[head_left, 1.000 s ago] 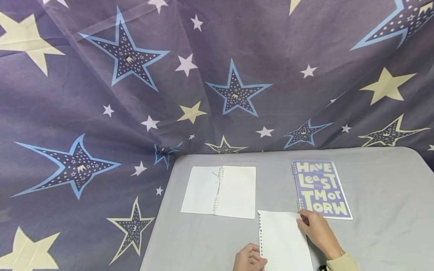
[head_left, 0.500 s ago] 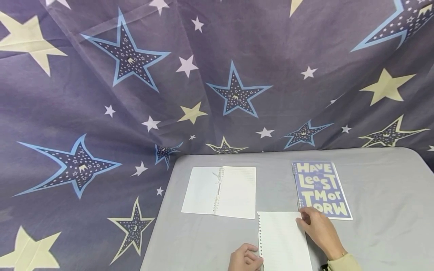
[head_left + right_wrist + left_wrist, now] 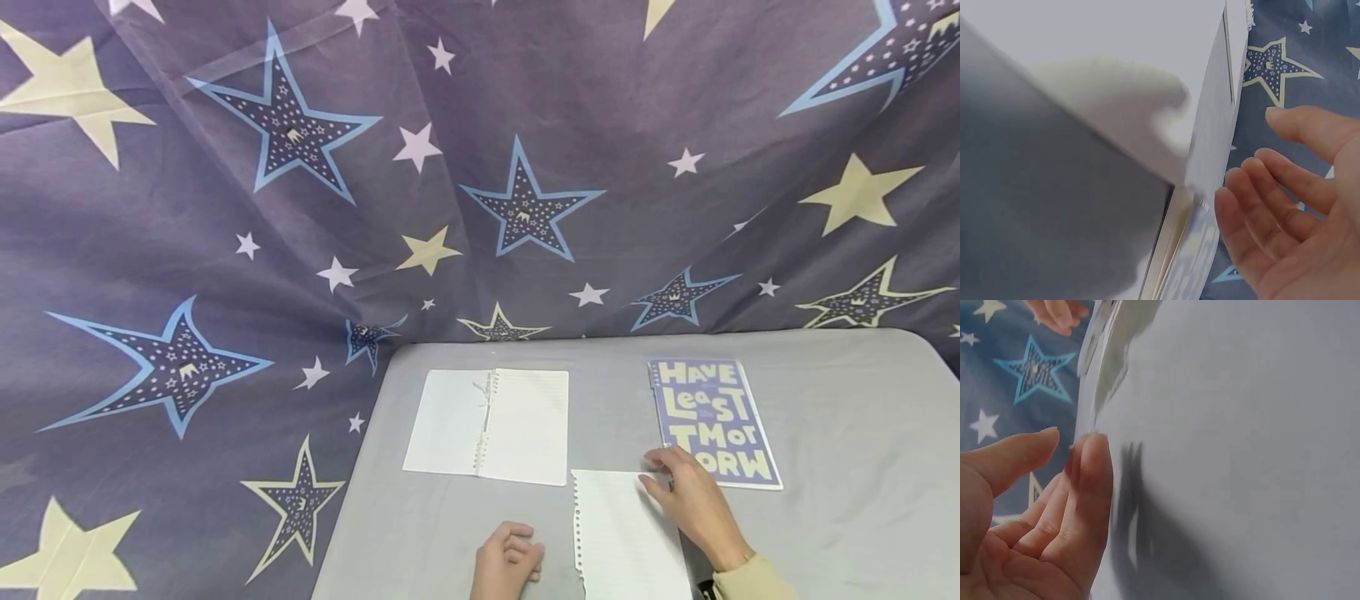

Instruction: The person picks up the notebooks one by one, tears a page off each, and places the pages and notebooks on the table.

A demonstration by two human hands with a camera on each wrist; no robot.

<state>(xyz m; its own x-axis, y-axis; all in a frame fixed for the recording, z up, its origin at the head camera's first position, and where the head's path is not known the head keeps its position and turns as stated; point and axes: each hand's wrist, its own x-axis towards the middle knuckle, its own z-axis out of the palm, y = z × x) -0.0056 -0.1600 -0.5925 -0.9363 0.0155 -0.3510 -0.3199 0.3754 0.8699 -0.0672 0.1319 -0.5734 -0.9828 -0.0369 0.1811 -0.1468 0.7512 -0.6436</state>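
A loose lined sheet (image 3: 630,533) with punched holes down its ragged left edge lies near the front of the table. My left hand (image 3: 507,560) is to the left of that sheet, apart from it; in the left wrist view its thumb stands away from the loosely bent fingers (image 3: 1088,481). Over the sheet's top right corner hovers my right hand (image 3: 693,500), thumb and fingers parted, nothing between them. It covers the lower left corner of a closed blue notebook (image 3: 708,417) with large cream letters. The right wrist view shows the right hand (image 3: 1297,200) relaxed beside the notebook's corner.
An open spiral notebook (image 3: 525,425) with blank-looking pages lies at the back left of the grey table (image 3: 862,433). A purple star-patterned cloth (image 3: 600,108) hangs behind the table and along its left side.
My left hand has let go of the sheet's left edge and moved left. The right hand's thumb and fingers have parted from the top right corner. The sheet now lies flat.
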